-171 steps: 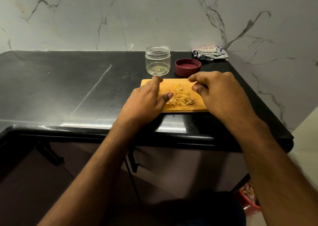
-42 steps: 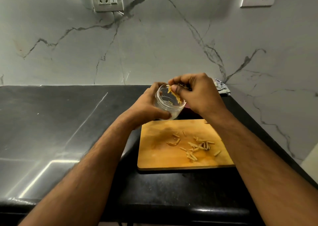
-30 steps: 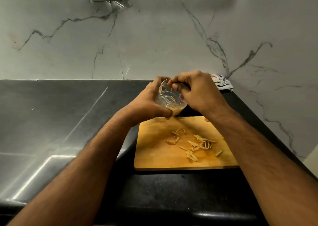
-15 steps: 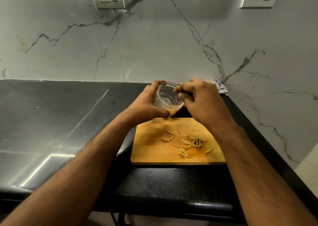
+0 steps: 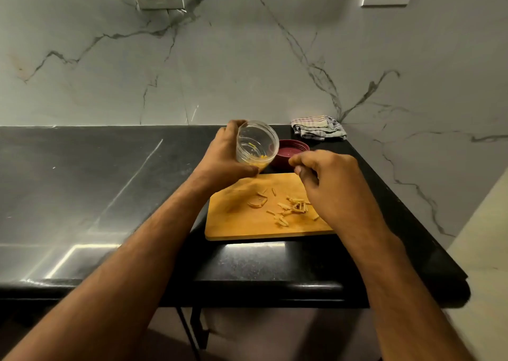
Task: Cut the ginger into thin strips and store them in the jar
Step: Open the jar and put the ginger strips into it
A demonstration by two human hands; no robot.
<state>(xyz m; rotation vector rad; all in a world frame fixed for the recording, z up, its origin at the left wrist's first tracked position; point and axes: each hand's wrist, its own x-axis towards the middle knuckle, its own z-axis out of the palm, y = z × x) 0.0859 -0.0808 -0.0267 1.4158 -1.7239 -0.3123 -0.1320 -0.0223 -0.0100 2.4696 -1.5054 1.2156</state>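
The step in hand looks like filling the jar with the cut ginger. Nearest, loose ginger strips (image 5: 288, 209) lie on the wooden cutting board (image 5: 236, 223), just under and left of the right hand (image 5: 330, 184); its fingers (image 5: 298, 160) are loosely curled, and whether they pinch anything I cannot tell. Beyond, the left hand (image 5: 222, 157) wraps its fingers round the clear jar (image 5: 255, 146), tilted, some ginger at its bottom. Next, probably: gather the remaining strips. The maroon lid (image 5: 292, 150) sits half hidden behind the jar; a checked cloth (image 5: 319, 127) lies farthest on the table (image 5: 110, 173)
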